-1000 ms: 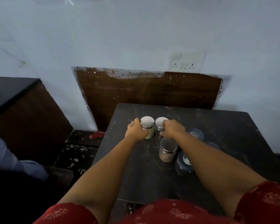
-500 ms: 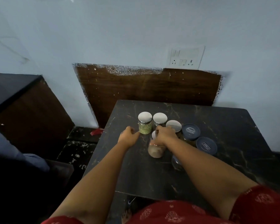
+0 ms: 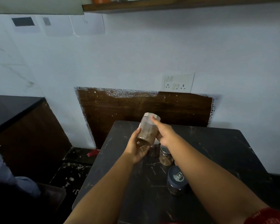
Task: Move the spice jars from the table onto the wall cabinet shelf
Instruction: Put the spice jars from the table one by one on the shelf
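The step in hand looked to be the lift of one spice jar (image 3: 148,129) from the bench (image 3: 217,151) toward the wall cabinet shelf (image 3: 168,6), whose wooden edge showed high above at the top of the view. To do it well, the person would need to bring the jar upright before the reach, since it sat tilted in the air with its pale lid leaning up and away and its brown contents settled low; a firm hold round the body rather than the lid would guard against a slip. The left hand (image 3: 137,147) cupped the jar from below and the side, fingers curled round its lower part, forearm stretched forward over the bench's near edge. The right hand (image 3: 164,134) gripped the jar from the right, one finger lying up along the glass toward the lid, arm extended from the lower right. Two more jars remained on the bench: a clear jar (image 3: 166,156) just beneath the right wrist and a dark-lidded jar (image 3: 177,181) nearer the body.
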`<state>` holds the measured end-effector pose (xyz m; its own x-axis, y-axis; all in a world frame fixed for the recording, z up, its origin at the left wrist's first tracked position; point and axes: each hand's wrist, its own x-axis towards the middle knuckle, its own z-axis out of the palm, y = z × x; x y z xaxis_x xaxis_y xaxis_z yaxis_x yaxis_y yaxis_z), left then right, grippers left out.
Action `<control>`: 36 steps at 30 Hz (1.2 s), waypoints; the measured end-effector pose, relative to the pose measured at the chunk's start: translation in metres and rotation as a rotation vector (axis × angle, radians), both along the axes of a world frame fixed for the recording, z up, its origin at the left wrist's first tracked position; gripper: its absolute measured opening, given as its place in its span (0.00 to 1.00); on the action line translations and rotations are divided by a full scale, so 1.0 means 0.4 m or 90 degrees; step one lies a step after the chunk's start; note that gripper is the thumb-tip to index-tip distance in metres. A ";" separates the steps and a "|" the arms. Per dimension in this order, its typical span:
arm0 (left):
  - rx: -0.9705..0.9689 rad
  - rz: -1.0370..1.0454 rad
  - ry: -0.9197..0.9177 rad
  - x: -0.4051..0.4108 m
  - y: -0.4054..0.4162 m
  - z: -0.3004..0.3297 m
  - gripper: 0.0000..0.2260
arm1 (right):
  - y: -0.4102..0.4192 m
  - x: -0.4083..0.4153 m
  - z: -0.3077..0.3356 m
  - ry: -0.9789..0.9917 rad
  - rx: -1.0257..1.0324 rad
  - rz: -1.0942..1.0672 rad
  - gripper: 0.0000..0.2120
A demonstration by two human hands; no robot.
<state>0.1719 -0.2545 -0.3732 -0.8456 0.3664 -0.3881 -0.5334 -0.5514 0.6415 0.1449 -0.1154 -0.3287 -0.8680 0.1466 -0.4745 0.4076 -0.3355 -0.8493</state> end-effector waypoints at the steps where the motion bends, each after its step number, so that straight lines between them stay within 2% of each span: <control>1: -0.015 0.013 0.013 -0.002 0.017 0.007 0.28 | 0.000 0.005 -0.003 0.009 -0.035 0.027 0.52; 4: -0.044 0.026 0.057 -0.005 0.045 0.009 0.30 | 0.008 0.016 -0.011 0.032 -0.103 0.042 0.37; 6: -0.016 0.048 0.043 -0.010 0.043 0.001 0.33 | 0.025 0.019 -0.018 0.036 -0.175 0.018 0.28; 8: 0.001 0.059 0.032 -0.016 0.044 0.004 0.31 | 0.041 0.026 -0.024 0.049 -0.229 0.019 0.26; 10: -0.033 0.059 0.031 -0.020 0.063 0.013 0.27 | 0.045 0.032 -0.032 0.073 -0.265 0.023 0.24; 13: -0.066 0.079 0.035 -0.017 0.095 0.031 0.25 | 0.052 0.035 -0.031 0.084 -0.211 0.013 0.21; 16: -0.051 0.089 0.099 -0.018 0.105 0.041 0.23 | 0.072 0.031 -0.015 0.101 -0.153 0.015 0.20; 18: -0.053 0.120 0.149 -0.025 0.112 0.046 0.23 | 0.090 0.032 -0.001 0.135 -0.106 0.043 0.24; 21: -0.080 0.155 0.178 -0.039 0.119 0.053 0.23 | 0.100 0.037 0.012 0.170 0.005 0.113 0.39; 24: -0.106 0.173 0.173 -0.057 0.120 0.063 0.15 | 0.101 0.032 0.010 0.177 0.100 0.127 0.48; 27: -0.137 0.175 0.189 -0.069 0.124 0.087 0.06 | 0.105 0.023 0.008 0.199 0.089 0.121 0.54; 30: -0.177 0.160 0.223 -0.081 0.125 0.109 0.08 | 0.103 0.017 0.018 0.207 0.105 0.104 0.57; 36: -0.237 0.158 0.259 -0.107 0.123 0.126 0.07 | 0.091 0.005 0.039 0.215 0.119 0.089 0.54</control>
